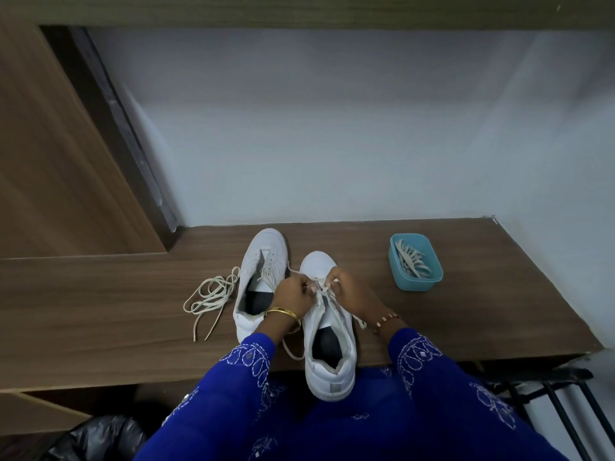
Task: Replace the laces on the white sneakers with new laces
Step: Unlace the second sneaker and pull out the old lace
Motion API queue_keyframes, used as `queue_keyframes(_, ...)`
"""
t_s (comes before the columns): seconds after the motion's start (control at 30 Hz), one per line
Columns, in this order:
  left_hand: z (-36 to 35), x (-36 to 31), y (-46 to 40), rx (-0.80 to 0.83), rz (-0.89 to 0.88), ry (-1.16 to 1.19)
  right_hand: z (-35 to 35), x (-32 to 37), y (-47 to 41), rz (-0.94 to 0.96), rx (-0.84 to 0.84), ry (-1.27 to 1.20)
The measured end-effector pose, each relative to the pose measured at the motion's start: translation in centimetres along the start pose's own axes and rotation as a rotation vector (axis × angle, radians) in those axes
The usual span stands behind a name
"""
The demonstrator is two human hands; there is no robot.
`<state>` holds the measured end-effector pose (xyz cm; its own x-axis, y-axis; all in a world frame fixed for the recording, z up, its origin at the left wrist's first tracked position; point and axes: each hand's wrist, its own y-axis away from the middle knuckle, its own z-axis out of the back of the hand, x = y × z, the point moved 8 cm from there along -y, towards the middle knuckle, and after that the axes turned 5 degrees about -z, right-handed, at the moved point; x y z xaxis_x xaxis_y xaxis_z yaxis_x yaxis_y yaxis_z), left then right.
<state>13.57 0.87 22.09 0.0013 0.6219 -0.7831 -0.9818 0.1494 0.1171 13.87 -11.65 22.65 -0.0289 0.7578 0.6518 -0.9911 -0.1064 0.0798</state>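
Two white sneakers stand side by side on a wooden table [466,294]. The right sneaker [327,354] is nearest me, its heel past the table's front edge. My left hand [293,296] and my right hand [349,291] meet over its eyelets, each pinching a strand of the cream lace [324,289] threaded there. A loose end of that lace [293,352] hangs toward the table edge. The left sneaker [258,281] has a few lace crossings left near its toe. A loose cream lace [209,297] lies in loops to its left.
A teal plastic tub [416,266] holding several cream laces sits at the table's right. A pale wall rises behind the table and a wooden panel stands at left. A black bag [96,437] lies below left, black metal bars [559,404] below right.
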Motion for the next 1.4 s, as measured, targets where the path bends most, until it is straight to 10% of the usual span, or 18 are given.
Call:
queue_keyframes(0.2, -0.8, 2.8, 0.7, -0.104, 0.507, 0.894, -0.4, -6.3, 1.4, -0.571, -0.13, -0.909)
queue_keyframes(0.3, -0.2, 2.9, 0.4, -0.136, 0.421, 0.669, 0.3, -5.8, 1.4, -0.52, -0.188, -0.612)
queue_keyframes(0.4, 1.4, 1.5, 0.2, -0.225, 0.115, 0.206, 2.0, -1.3, 1.2, -0.044, -0.275, 0.108)
queue_keyframes(0.57, 1.3, -2.9, 1.0, -0.112, -0.265, -0.137, -0.2, 1.6, 0.7, 0.241, -0.167, 0.402)
queue_keyframes(0.93, 0.7, 0.0, 0.3, -0.056, -0.057, -0.024, -0.6, 0.1, 0.2, 0.033, -0.059, 0.217)
queue_keyframes(1.23, 0.9, 2.6, 2.6, -0.168, 0.504, 0.666, -0.6, -5.8, 2.3, -0.543, -0.113, -1.004)
queue_keyframes(1.4, 3.2, 0.6, 2.0, -0.259, 0.181, 0.227, 1.2, -4.7, 2.1, -0.37, -0.258, -0.284)
